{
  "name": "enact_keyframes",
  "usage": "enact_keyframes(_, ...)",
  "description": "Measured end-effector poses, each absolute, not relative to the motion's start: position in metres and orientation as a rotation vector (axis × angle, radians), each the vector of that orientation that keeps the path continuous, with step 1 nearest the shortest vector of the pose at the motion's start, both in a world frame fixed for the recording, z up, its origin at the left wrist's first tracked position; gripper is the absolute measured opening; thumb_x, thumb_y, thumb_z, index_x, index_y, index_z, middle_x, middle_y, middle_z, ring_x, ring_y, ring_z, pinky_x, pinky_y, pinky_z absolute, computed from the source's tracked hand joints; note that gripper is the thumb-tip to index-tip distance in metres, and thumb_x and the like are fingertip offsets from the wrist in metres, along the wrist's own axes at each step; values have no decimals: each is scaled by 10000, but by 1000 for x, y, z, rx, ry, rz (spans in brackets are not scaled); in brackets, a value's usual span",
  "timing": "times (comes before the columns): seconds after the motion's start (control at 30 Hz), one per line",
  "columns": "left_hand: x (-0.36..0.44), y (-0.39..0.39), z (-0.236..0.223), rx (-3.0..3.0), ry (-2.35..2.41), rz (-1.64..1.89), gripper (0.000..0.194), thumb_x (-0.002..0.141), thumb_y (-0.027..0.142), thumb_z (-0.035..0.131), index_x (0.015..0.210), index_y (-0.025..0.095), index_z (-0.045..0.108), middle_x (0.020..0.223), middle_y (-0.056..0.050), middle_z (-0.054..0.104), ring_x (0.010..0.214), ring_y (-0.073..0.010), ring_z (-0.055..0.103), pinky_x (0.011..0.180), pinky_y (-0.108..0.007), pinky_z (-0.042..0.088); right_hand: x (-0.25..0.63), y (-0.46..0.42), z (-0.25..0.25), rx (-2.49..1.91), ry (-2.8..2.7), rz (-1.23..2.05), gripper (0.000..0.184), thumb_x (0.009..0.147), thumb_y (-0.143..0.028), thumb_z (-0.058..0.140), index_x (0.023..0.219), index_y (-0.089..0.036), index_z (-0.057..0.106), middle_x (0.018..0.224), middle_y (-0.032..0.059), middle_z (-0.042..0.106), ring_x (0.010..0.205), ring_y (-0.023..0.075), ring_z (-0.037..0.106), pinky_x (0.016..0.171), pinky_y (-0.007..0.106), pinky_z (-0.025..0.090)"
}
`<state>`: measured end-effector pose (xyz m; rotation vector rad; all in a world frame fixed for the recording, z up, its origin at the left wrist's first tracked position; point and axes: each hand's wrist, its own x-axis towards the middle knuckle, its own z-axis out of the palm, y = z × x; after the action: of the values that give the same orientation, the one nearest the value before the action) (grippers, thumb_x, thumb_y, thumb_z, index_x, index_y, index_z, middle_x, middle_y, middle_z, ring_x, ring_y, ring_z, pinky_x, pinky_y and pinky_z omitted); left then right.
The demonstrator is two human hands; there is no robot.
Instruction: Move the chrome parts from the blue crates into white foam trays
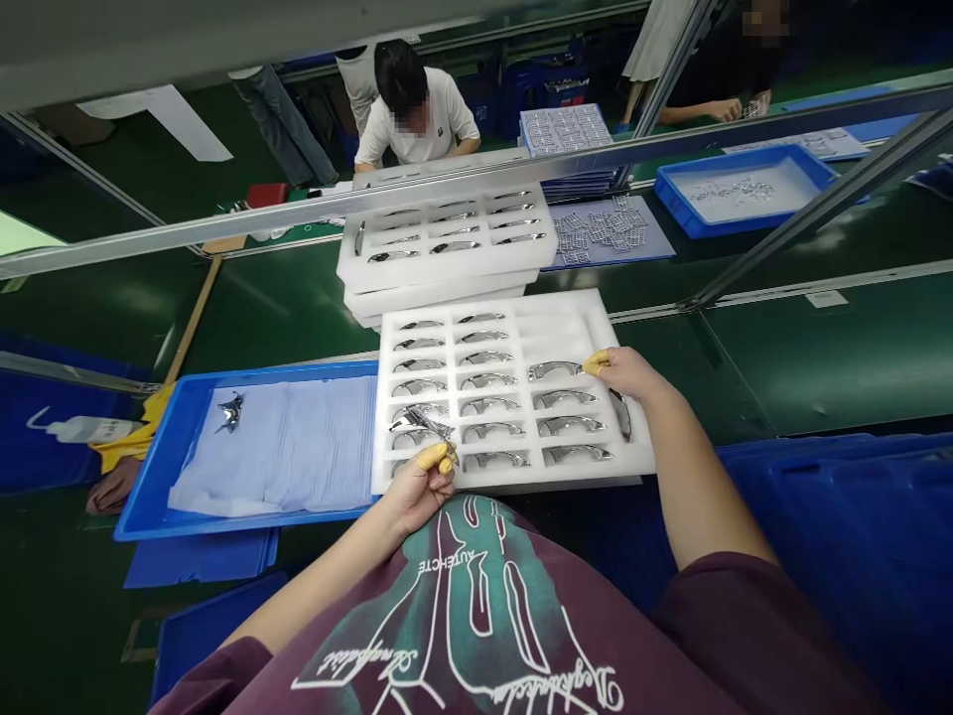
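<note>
A white foam tray [573,333] lies before me, its slots filled with curved shiny chrome parts [487,406] in columns. Near the tray's front left, my left hand [426,489] pinches a shiny chrome piece [418,421] between yellow-covered fingertips, holding it above the left column. My right hand [626,371], also with yellow finger covers, closes on the end of a curved chrome part [556,370] at the top of the right column. One more chrome part [620,415] sits upright in a side slot below that hand.
To the left, a blue tray [141,497] holds white sheets and one chrome piece [230,412]. More foam trays [447,268] are stacked behind. A metal rail [298,214] crosses ahead; a person [421,109] works beyond it. A squeeze bottle [93,429] lies far left.
</note>
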<state>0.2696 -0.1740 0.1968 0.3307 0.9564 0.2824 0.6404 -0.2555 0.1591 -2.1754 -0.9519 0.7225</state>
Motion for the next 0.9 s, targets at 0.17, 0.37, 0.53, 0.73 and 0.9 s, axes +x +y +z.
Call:
enact_keyframes(0.17, 278, -180, 195, 319, 956, 265, 340, 637, 238, 823, 712, 140, 506, 539, 70, 411, 436, -21, 257, 446, -164, 196, 642, -256, 149, -2349, -1044, 683, 107, 642, -185, 612, 657, -168, 716, 604, 6, 628, 591, 113, 503, 536, 229, 343)
enact_keyframes(0.37, 287, -182, 194, 302, 960, 248, 331, 617, 227, 825, 735, 139, 528, 548, 62, 441, 437, -25, 271, 438, -164, 192, 636, -252, 155, -2407, -1087, 640, 113, 659, -180, 613, 674, -169, 725, 574, 5, 616, 521, 102, 478, 506, 235, 309)
enact_keyframes(0.53, 294, -183, 196, 343, 936, 239, 310, 621, 232, 813, 711, 132, 533, 562, 47, 459, 443, -27, 284, 443, -172, 205, 626, -250, 175, -2538, -990, 738, 138, 687, -161, 622, 732, -175, 751, 729, 37, 705, 575, 122, 531, 523, 245, 327)
enact_keyframes(0.73, 294, -184, 197, 362, 931, 241, 274, 664, 238, 790, 741, 130, 550, 563, 51, 455, 436, -23, 267, 442, -164, 204, 623, -248, 181, -2572, -1127, 766, 183, 730, -176, 603, 816, -167, 763, 850, 54, 741, 651, 129, 582, 543, 218, 350)
enact_keyframes(0.9, 298, -182, 200, 328, 920, 253, 290, 640, 213, 803, 736, 134, 541, 557, 52, 467, 434, -23, 283, 435, -154, 205, 624, -241, 190, -2681, -1180, 792, 208, 753, -194, 618, 892, -186, 772, 913, 68, 747, 721, 153, 619, 552, 223, 364)
